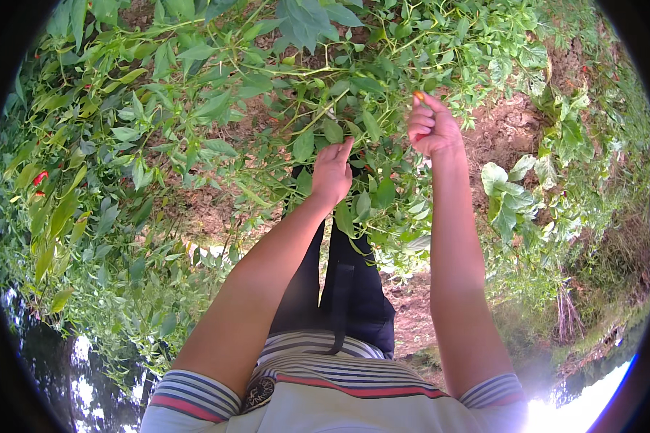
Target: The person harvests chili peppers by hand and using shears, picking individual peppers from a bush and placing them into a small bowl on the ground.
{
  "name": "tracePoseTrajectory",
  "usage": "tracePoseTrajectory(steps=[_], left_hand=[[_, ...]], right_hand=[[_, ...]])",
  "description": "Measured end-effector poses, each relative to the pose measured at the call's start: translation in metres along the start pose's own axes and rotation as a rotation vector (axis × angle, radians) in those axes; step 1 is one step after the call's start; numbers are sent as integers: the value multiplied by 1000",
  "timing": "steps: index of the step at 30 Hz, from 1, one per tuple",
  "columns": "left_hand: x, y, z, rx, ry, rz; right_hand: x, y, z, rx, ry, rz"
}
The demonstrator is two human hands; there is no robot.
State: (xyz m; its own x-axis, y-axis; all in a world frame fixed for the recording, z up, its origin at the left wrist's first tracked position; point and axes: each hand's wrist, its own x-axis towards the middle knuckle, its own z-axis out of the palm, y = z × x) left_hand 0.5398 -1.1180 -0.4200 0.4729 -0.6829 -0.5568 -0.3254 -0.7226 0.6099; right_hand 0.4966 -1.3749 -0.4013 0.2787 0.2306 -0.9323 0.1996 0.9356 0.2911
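My right hand (434,129) is raised beside the chili plants. Between its thumb and fingertip it pinches a small orange chili pepper (418,96). Its other fingers curl over something red, of which only a sliver shows at the palm. My left hand (333,172) reaches into the chili plant (376,197) in front of my legs, its back towards me. Leaves (333,131) touch or overlap its fingertips, so whether it grips a stem there is hidden. A thin branching stem (322,112) rises just beyond that hand.
Dense chili foliage (189,108) spreads ahead and to the left, with red peppers (40,177) at far left. Bare brown soil (506,127) shows between plants. A broad-leaved plant (504,189) grows right of my right forearm. Dry grass (617,249) borders the right side.
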Motion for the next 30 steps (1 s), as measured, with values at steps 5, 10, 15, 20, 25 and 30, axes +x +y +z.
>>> tracePoseTrajectory(steps=[5, 10, 15, 20, 25, 30], left_hand=[[-1, 4, -4, 21, 14, 20], [-14, 1, 3, 5, 53, 58], [-23, 5, -2, -18, 105, 139], [-35, 7, -5, 26, 34, 149], [-50, 9, -4, 58, -4, 177], [-56, 0, 2, 107, -99, 154]], right_hand=[[-36, 11, -31, 100, -181, 131], [-57, 31, -41, 196, -282, 104], [-72, 47, -46, 244, -293, 94], [-87, 48, -70, 117, -119, -55], [-95, 55, -84, 17, -71, -133], [-135, 32, -77, 93, -303, -387]])
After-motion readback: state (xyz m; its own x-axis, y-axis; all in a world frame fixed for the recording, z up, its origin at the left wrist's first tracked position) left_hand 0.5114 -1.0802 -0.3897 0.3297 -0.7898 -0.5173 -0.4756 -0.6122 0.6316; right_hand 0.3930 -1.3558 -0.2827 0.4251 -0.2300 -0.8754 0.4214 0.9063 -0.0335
